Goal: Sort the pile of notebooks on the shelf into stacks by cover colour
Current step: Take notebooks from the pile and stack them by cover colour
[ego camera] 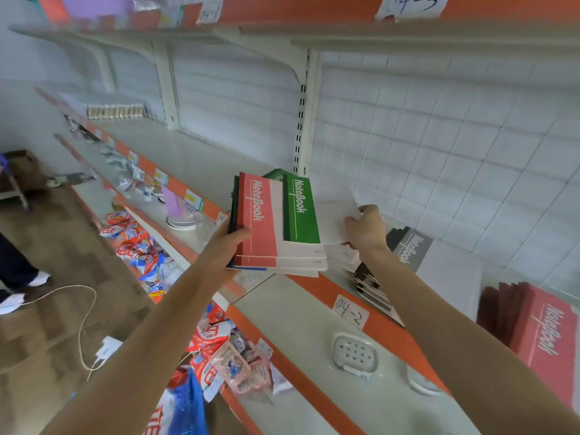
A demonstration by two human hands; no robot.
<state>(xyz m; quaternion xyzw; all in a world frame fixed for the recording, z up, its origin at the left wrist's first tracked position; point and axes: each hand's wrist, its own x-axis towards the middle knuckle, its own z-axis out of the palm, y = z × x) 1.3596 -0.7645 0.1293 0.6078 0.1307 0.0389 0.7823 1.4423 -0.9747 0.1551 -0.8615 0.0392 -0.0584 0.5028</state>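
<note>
Head view: a fanned bundle of thin paper-cover notebooks is held in the air over the front edge of the pale grey metal shelf, between both hands.
Left hand: curled round the bundle's spine side, thumb laid on the top red-and-white notebook.
Right hand: pinched on the white right margin of the green-and-white notebook, thumb on top, fingers beneath.
Sorted stacks: a grey-covered notebook stack lies on the shelf just behind the right wrist; a red-covered notebook stack lies at far right, well apart from the bundle.
Weight: judged light; the bundle is carried by one hand.
Stiffness: covers are judged thin and floppy; sag is expected if a book is held by one corner.
Slip: covers look smooth; sliding between books is likely, which helps pulling one out but is risky if the spine grip is loosened.
Hold point: the spine side is advised for the bundle, and a long free edge for a single book, drawn out flat so nothing is creased.
</note>
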